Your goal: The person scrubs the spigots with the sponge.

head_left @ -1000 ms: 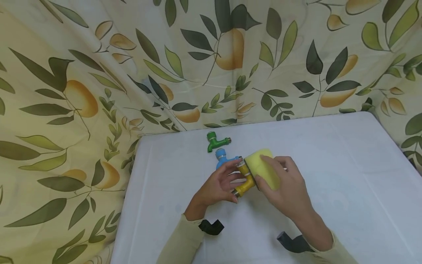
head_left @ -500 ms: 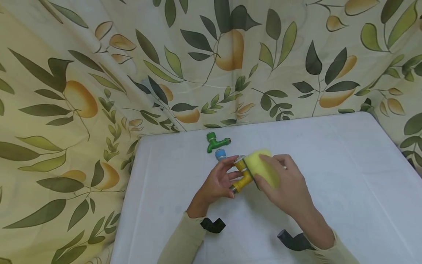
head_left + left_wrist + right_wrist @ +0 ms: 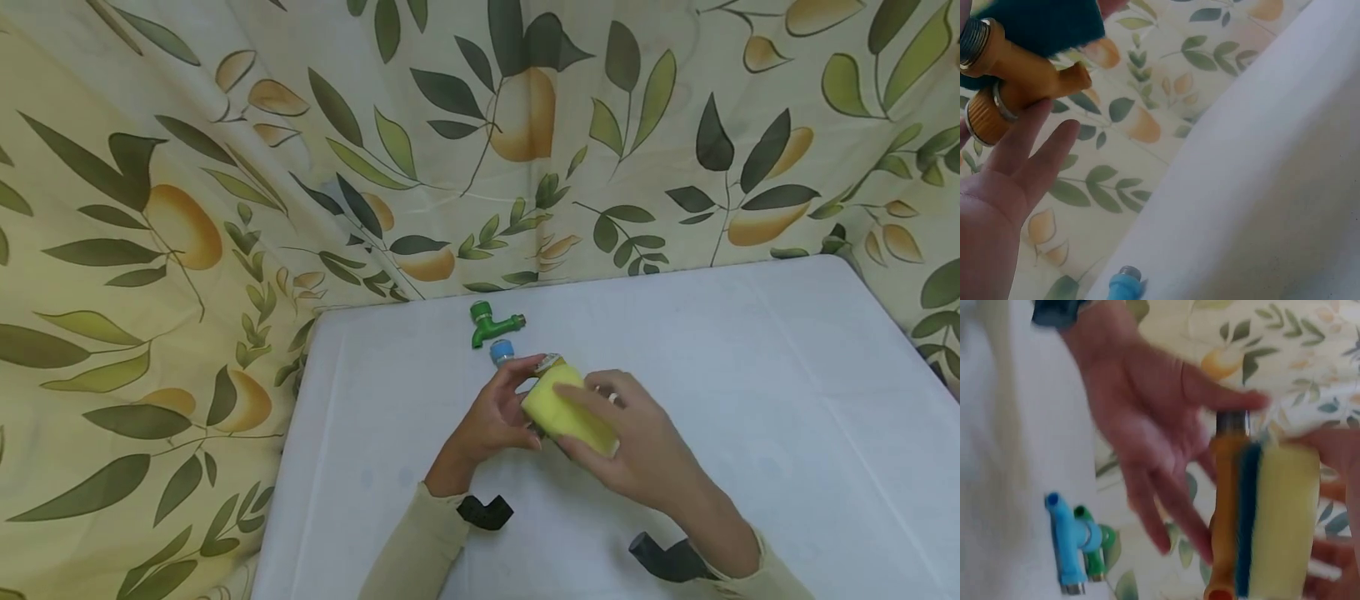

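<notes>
My left hand (image 3: 487,421) holds a yellow tap (image 3: 1029,72) by its ends, thumb at the threaded inlet and fingers about the knob. In the head view the sponge hides most of this tap. With my right hand (image 3: 648,442) I grip a yellow sponge (image 3: 573,412) that has a dark green scouring side (image 3: 1054,28). That scouring side lies against the tap's body in the right wrist view. Behind the left fingers a blue tap (image 3: 502,351) rests on the table, partly covered. A green tap (image 3: 495,323) lies just beyond it.
The table has a white cover (image 3: 750,375). A patterned curtain (image 3: 637,167) with leaves and fruit hangs along its back and left side. Each wrist bears a dark mount, one on the left (image 3: 486,512) and one on the right (image 3: 671,557).
The sponge has moved left and down across the yellow tap, now covering most of it in the head view. My left hand shifted slightly left earlier, covering more of the blue tap.
</notes>
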Motion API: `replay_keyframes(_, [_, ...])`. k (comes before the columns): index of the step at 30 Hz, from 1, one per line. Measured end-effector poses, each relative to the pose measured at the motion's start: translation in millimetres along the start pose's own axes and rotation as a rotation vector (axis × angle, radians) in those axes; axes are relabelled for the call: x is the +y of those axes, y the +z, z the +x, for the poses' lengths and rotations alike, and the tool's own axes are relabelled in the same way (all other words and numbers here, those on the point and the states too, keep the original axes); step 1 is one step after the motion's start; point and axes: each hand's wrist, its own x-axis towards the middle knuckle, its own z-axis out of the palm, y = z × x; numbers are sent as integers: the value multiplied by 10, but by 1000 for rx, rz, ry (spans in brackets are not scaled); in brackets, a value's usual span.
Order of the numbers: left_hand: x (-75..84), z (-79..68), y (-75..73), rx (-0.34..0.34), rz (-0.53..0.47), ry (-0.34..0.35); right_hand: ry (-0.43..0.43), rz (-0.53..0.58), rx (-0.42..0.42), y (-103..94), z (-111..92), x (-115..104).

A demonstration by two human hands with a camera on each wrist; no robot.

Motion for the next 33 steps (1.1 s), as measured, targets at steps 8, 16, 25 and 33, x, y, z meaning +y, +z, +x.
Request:
replay_keyframes(8, [-13,9,27,74,37,34,-79,-13,22,-10,-15,-13])
replay_keyframes(16, [12,8,17,100,-9,103,-25,11,12,-22,-58,13])
replay_keyframes(25, [42,-1,14,77,-43,136,12,-67,146,-8,-77,97])
replay_keyframes(33, [64,26,53,27,-8,132,97,-49,119,-25,-45,100])
